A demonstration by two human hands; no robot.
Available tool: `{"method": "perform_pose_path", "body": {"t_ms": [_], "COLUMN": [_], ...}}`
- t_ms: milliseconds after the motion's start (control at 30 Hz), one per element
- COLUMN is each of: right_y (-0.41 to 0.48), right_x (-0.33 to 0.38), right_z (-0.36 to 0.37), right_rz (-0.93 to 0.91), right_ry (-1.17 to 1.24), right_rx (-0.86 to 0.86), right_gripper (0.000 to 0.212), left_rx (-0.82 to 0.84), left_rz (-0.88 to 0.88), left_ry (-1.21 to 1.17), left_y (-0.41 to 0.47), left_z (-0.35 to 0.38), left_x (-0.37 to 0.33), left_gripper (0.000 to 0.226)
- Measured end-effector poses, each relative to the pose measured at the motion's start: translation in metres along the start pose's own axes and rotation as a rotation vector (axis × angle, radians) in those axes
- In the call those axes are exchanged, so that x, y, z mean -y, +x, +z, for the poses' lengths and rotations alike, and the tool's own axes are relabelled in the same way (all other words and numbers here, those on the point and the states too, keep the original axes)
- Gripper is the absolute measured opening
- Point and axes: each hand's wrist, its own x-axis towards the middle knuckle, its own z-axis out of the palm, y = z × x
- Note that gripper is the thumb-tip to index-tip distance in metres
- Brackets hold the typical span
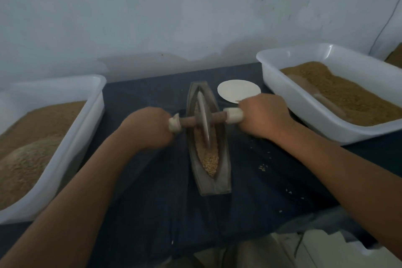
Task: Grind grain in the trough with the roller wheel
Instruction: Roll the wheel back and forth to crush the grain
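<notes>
A boat-shaped grey trough [224, 177] lies lengthwise on the dark cloth in the middle of the head view. Tan grain [208, 159] fills its groove, mostly at the near end. The thin metal roller wheel [204, 118] stands upright in the groove around the trough's middle, on a brown axle with pale handles. My left hand [148, 128] grips the left handle [175, 125]. My right hand [264, 115] grips the right handle [233, 115]. Both hands sit just outside the trough's walls.
A white tub [71, 137] of tan grain stands at the left, and another white tub [304, 113] at the right holds grain with a wooden scoop [315, 93]. A small white plate [238, 90] lies behind my right hand. Stray grains [263, 167] dot the cloth.
</notes>
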Motion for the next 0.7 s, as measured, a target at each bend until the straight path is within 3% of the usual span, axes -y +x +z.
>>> {"method": "perform_pose_path", "body": {"t_ms": [167, 300, 400, 500, 700], "right_y": [-0.042, 0.011, 0.044, 0.024, -0.052], "right_x": [-0.005, -0.002, 0.0, -0.001, -0.001], "right_z": [-0.002, 0.009, 0.012, 0.009, 0.0], "right_rz": [-0.123, 0.018, 0.092, 0.107, -0.088], "right_ry": [-0.004, -0.02, -0.004, 0.012, 0.078], "right_rx": [-0.046, -0.004, 0.062, 0.086, -0.114], "right_gripper": [0.025, 0.032, 0.02, 0.024, 0.018], "left_rx": [0.003, -0.074, -0.102, -0.128, -0.262], "left_rz": [-0.006, -0.123, -0.211, -0.137, 0.032], "left_ry": [-0.072, -0.014, -0.006, 0.041, 0.088], "left_y": [-0.055, -0.003, 0.033, 0.019, -0.053], "left_z": [0.021, 0.008, -0.007, -0.008, 0.021], "left_x": [-0.002, -0.008, -0.009, -0.013, -0.01], "left_gripper": [0.023, 0.026, 0.028, 0.029, 0.037]}}
